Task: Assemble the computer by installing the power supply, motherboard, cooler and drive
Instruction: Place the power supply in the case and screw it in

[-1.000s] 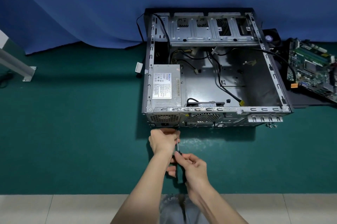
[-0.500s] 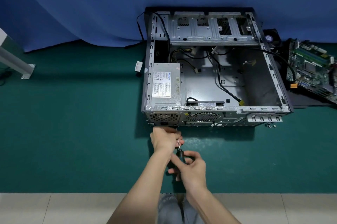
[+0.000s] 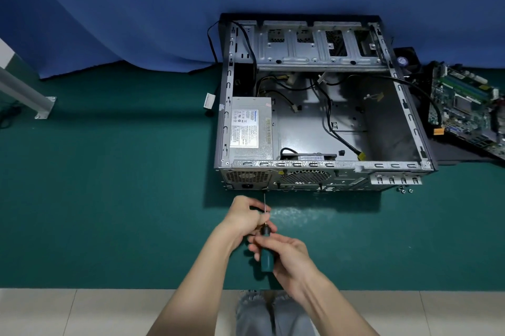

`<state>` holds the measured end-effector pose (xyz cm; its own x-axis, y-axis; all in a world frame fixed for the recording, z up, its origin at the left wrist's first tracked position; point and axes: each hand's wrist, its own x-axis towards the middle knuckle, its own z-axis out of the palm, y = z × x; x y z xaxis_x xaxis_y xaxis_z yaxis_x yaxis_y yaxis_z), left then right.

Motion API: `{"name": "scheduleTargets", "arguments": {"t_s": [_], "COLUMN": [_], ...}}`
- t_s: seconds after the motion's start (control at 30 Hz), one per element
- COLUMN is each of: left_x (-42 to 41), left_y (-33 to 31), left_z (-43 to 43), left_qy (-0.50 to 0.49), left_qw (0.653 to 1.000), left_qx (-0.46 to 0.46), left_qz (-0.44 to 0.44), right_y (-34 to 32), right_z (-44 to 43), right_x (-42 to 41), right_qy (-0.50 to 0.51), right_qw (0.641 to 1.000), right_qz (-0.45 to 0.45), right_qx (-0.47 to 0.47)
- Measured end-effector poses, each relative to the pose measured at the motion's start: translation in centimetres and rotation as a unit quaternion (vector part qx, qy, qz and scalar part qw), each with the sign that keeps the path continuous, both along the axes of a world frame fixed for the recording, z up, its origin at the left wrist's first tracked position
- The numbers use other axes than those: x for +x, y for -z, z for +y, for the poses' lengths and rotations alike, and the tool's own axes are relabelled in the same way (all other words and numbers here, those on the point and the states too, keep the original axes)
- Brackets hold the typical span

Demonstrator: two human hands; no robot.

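Screwdriver (image 3: 266,262) handle within curled right hand (image 3: 288,256), shaft apparently pinched by left hand (image 3: 246,217).

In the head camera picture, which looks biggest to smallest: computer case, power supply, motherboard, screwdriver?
1. computer case
2. motherboard, partly cut off by the picture edge
3. power supply
4. screwdriver: long but thin, and nearest the camera, so unsure

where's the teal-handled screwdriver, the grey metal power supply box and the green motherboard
teal-handled screwdriver (image 3: 267,262): head view, on the teal handle
grey metal power supply box (image 3: 251,128): head view, on its white label
green motherboard (image 3: 464,106): head view, middle of the board
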<state>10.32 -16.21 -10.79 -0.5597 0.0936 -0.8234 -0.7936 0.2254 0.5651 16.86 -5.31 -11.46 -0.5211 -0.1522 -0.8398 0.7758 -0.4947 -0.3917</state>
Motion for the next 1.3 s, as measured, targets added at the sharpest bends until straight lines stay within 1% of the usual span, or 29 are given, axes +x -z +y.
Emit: {"name": "scheduleTargets", "arguments": {"t_s": [0.07, 0.17, 0.23, 0.27, 0.37, 0.4, 0.47, 0.53, 0.6, 0.67, 0.7, 0.73, 0.77, 0.83, 0.87, 0.9, 0.93, 1.03, 1.07, 1.1, 1.13, 1.17, 1.2, 1.23, 1.27, 1.3], "left_x": [-0.5, -0.6, -0.4, -0.3, -0.2, -0.1, 0.2, 0.3, 0.3, 0.2, 0.2, 0.3, 0.3, 0.3, 0.2, 0.3, 0.4, 0.6, 0.7, 0.6, 0.4, 0.2, 0.0, -0.3, -0.7, -1.3], "left_y": [0.4, 0.9, 1.0, 1.0, 0.7, 0.6, 0.8, 0.9, 0.7, 0.5, 0.4, 0.4, 0.4, 0.5, 0.5, 0.5, 0.4, -0.5, -1.2, -2.2, -3.3, -4.6, -5.8, -7.1, -8.3, -9.2], "left_z": [0.3, 0.6, 0.6, 0.4, -0.4, -0.5, -0.5, -0.2, 0.3, 0.8, 0.9, 0.9, 0.7, 0.3, 0.2, 0.2, 0.3, 0.8, 0.8, 0.7, 0.5, 0.4, 0.4, 0.5, 0.6, 0.6], "left_qy": [0.017, 0.061, 0.074, 0.076, 0.065, 0.068, 0.076, 0.081, 0.108, 0.131, 0.131, 0.13, 0.128, 0.117, 0.111, 0.109, 0.109, 0.133, 0.161, 0.198, 0.233, 0.259, 0.266, 0.245, 0.202, 0.134], "left_qw": [0.997, 0.984, 0.978, 0.98, 0.996, 0.997, 0.994, 0.987, 0.976, 0.964, 0.961, 0.96, 0.961, 0.969, 0.971, 0.971, 0.968, 0.954, 0.942, 0.92, 0.89, 0.858, 0.822, 0.78, 0.723, 0.655], "left_qx": [-0.064, -0.144, -0.165, -0.153, -0.051, -0.034, -0.065, -0.124, -0.169, -0.212, -0.225, -0.23, -0.228, -0.208, -0.201, -0.204, -0.215, -0.253, -0.279, -0.317, -0.357, -0.383, -0.392, -0.386, -0.378, -0.372], "left_qz": [0.032, 0.087, 0.101, 0.099, 0.041, 0.026, 0.035, 0.066, 0.085, 0.093, 0.093, 0.091, 0.085, 0.068, 0.063, 0.063, 0.068, 0.087, 0.098, 0.122, 0.161, 0.224, 0.315, 0.428, 0.542, 0.644], "right_y": [-0.4, -1.0, -0.8, -0.7, -0.6, -0.6, -0.7, -0.8, -0.9, -0.5, -0.3, -0.2, -0.2, -0.4, -0.5, -0.5, -0.4, 0.1, 0.2, 0.5, 0.8, 1.0, 1.0, 1.0, 0.9, 0.9], "right_z": [-0.3, -1.1, -1.3, -1.3, -1.0, -0.7, -0.3, -0.3, -0.6, -1.2, -1.4, -1.5, -1.5, -1.4, -1.4, -1.6, -2.0, -3.5, -3.7, -3.7, -3.5, -3.3, -3.2, -3.2, -3.2, -3.2], "right_x": [-0.2, -0.3, -0.2, -0.1, 0.5, 0.7, 0.9, 1.1, 1.2, 1.4, 1.5, 1.6, 1.7, 1.8, 1.8, 1.8, 1.9, 1.8, 1.8, 1.8, 1.9, 2.0, 2.2, 2.3, 2.4, 2.4], "right_qy": [-0.034, -0.099, -0.105, -0.095, -0.027, -0.008, 0.009, 0.004, -0.037, -0.086, -0.094, -0.087, -0.066, -0.018, -0.003, 0.001, 0.002, -0.007, -0.007, -0.006, -0.009, -0.015, -0.015, -0.006, 0.014, 0.029], "right_qw": [0.999, 0.99, 0.982, 0.981, 0.992, 0.995, 0.998, 0.997, 0.99, 0.972, 0.965, 0.965, 0.975, 0.997, 1.0, 1.0, 1.0, 0.99, 0.984, 0.977, 0.968, 0.958, 0.953, 0.956, 0.964, 0.971], "right_qz": [0.016, -0.013, -0.028, -0.026, -0.014, -0.019, -0.024, -0.02, -0.015, 0.003, 0.009, 0.01, 0.008, -0.002, -0.006, -0.008, -0.007, 0.002, 0.01, 0.022, 0.039, 0.06, 0.076, 0.08, 0.074, 0.063], "right_qx": [0.0, 0.103, 0.157, 0.166, 0.121, 0.099, 0.066, 0.068, 0.132, 0.22, 0.243, 0.246, 0.213, 0.079, 0.022, 0.001, 0.009, 0.137, 0.176, 0.212, 0.249, 0.279, 0.293, 0.283, 0.255, 0.229]}}
